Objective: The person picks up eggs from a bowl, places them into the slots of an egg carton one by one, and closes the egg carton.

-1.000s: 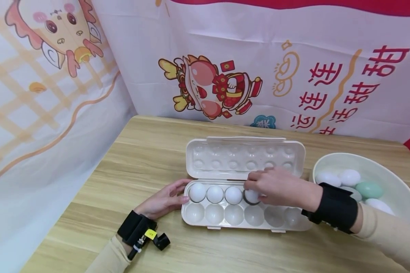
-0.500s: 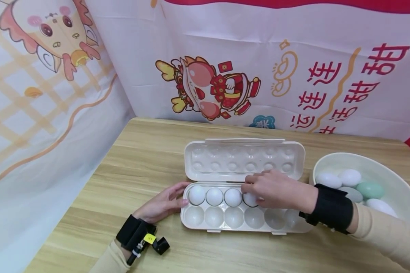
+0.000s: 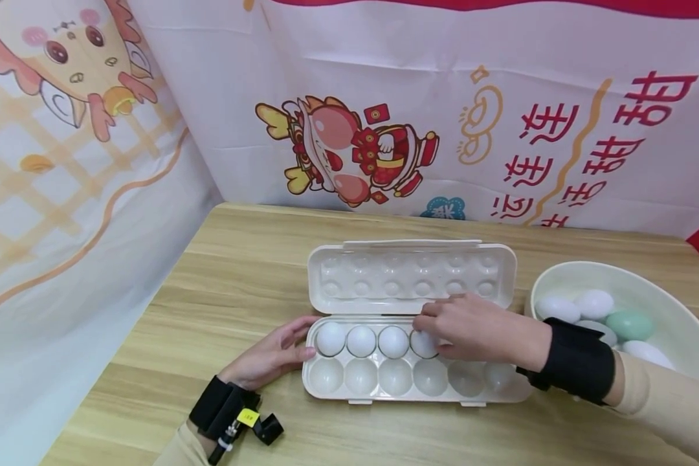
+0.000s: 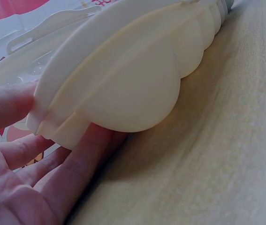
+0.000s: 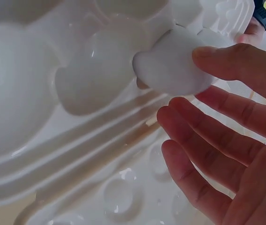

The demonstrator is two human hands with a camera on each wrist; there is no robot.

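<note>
In the head view, a pale plastic egg box (image 3: 396, 377) lies on the table with its lid (image 3: 410, 278) folded back. White eggs (image 3: 393, 342) fill the left cups of its far row. My right hand (image 3: 472, 327) is over the fourth cup and pinches a white egg (image 3: 422, 343) there. The right wrist view shows the thumb (image 5: 236, 63) on this egg and the forefinger partly behind it; the other fingers are off it. My left hand (image 3: 268, 359) grips the box's left end, thumb on the rim and fingers underneath, as the left wrist view shows.
A large cream bowl (image 3: 670, 310) stands to the right of the box, under the right forearm. It holds white eggs (image 3: 595, 304), a green egg (image 3: 629, 323) and a greyish one. Printed cloth (image 3: 338, 58) hangs behind the wooden table (image 3: 250, 259).
The egg under my right hand sits lower in its cup; the dark gap around it has shrunk. The head view has shifted slightly. My left hand keeps its hold on the box.
</note>
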